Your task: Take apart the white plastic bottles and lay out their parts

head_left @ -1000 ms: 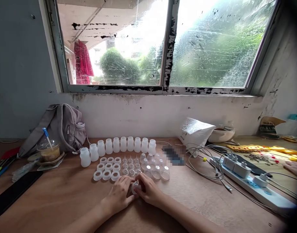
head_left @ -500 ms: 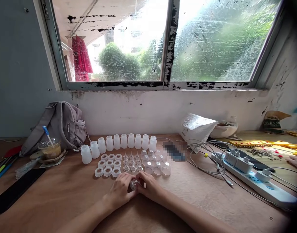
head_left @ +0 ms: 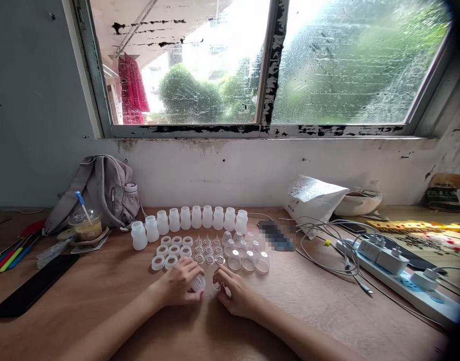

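My left hand [head_left: 181, 283] is closed round a clear ribbed plastic piece [head_left: 198, 284] just above the table. A short gap to the right, my right hand [head_left: 233, 292] curls its fingers round a small clear ring [head_left: 216, 286], mostly hidden by the fingers. Beyond the hands lie white rings [head_left: 158, 262] in rows, clear nipple-like pieces [head_left: 199, 258] in the middle and clear domed caps [head_left: 248, 263] to the right. Behind them, frosted bottles [head_left: 139, 235] stand upright in a curved row.
On the left are a backpack [head_left: 105, 193], a drink cup [head_left: 87, 229], a black flat object [head_left: 34, 286] and coloured pens [head_left: 15, 255]. To the right, cables [head_left: 308, 255], a power strip [head_left: 388, 278] and a white bag [head_left: 314, 198] lie near the wall.
My hands have come apart, the left moving left with the ribbed piece and the right a little to the right. The whole view has shifted slightly.
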The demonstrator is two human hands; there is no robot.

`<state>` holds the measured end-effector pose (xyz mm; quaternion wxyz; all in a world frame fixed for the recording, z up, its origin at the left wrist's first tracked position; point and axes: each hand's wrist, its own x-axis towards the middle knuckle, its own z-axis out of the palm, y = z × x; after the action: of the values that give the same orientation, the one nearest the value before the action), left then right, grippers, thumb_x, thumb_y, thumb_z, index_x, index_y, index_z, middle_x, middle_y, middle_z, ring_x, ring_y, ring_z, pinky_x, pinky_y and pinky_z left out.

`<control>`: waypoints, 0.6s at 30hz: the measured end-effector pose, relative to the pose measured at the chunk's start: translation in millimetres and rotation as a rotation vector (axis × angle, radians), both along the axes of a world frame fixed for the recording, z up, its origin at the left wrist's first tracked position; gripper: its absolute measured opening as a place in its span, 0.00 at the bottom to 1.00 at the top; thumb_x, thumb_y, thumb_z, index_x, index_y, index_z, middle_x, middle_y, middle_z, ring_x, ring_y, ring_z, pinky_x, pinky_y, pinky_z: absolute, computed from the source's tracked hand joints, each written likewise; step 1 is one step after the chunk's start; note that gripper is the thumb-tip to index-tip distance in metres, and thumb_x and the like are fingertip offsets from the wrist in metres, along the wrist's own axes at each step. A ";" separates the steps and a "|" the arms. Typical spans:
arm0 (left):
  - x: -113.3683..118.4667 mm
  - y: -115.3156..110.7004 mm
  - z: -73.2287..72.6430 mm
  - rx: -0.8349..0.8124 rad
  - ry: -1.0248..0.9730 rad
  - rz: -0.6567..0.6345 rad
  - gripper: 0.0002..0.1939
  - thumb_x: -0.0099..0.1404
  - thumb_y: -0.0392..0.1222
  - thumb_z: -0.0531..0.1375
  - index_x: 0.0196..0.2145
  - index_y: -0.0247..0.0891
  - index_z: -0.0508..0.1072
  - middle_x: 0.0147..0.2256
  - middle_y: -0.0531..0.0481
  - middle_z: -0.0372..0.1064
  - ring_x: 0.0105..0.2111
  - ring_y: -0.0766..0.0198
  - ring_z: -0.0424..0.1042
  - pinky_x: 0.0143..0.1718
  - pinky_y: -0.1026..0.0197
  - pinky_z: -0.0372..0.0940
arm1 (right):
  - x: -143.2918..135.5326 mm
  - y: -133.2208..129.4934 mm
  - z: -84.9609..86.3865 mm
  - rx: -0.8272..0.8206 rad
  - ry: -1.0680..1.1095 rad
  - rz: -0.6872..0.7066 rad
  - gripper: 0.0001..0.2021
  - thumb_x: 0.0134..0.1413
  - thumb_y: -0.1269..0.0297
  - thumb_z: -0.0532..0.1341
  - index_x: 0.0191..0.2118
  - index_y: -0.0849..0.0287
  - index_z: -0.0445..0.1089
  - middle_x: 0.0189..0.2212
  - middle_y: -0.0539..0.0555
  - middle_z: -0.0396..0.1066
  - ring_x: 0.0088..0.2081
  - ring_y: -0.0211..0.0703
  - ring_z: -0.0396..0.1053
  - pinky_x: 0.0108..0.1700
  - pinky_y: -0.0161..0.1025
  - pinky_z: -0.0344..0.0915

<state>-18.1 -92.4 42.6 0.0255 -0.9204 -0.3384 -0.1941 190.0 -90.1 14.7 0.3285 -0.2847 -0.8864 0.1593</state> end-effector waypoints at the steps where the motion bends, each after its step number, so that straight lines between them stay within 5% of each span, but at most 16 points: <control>1: -9.1 2.1 2.0 0.013 -0.012 0.028 0.14 0.54 0.42 0.54 0.40 0.39 0.65 0.37 0.48 0.66 0.40 0.58 0.63 0.45 0.56 0.56 | 1.8 0.3 1.4 0.004 -0.014 -0.006 0.16 0.38 0.79 0.51 0.36 0.57 0.58 0.33 0.52 0.61 0.29 0.37 0.60 0.31 0.33 0.59; 5: -54.5 15.2 3.5 0.061 -0.153 0.281 0.13 0.59 0.41 0.49 0.43 0.41 0.61 0.42 0.47 0.63 0.44 0.58 0.62 0.46 0.55 0.56 | 4.1 7.4 -2.2 -0.029 -0.025 -0.082 0.11 0.45 0.74 0.52 0.38 0.57 0.58 0.33 0.53 0.61 0.29 0.37 0.61 0.32 0.34 0.60; 9: -100.8 35.5 -10.4 0.036 -0.281 0.620 0.09 0.60 0.44 0.47 0.35 0.39 0.61 0.36 0.47 0.64 0.38 0.57 0.64 0.41 0.55 0.59 | 0.4 15.8 -14.9 -0.081 -0.004 -0.171 0.09 0.47 0.71 0.54 0.38 0.57 0.57 0.31 0.52 0.63 0.28 0.36 0.62 0.31 0.34 0.61; 13: -127.4 50.2 -29.2 -0.055 -0.207 0.676 0.08 0.60 0.44 0.46 0.31 0.39 0.59 0.34 0.48 0.63 0.37 0.57 0.64 0.40 0.56 0.58 | -1.8 19.7 -22.1 -0.109 0.011 -0.188 0.09 0.47 0.71 0.55 0.37 0.56 0.57 0.30 0.50 0.64 0.28 0.36 0.63 0.31 0.34 0.60; 18: -133.5 53.4 -39.6 -0.126 -0.166 0.691 0.08 0.60 0.44 0.46 0.30 0.38 0.59 0.37 0.47 0.61 0.37 0.59 0.64 0.41 0.57 0.58 | -2.7 21.3 -23.1 -0.129 0.027 -0.182 0.10 0.49 0.72 0.52 0.39 0.57 0.57 0.29 0.50 0.65 0.30 0.37 0.64 0.33 0.34 0.61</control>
<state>-151.6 -39.1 3.0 0.0054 -0.7325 -0.6418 -0.2270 187.4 -68.8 -8.3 0.3343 -0.3825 -0.8403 0.1893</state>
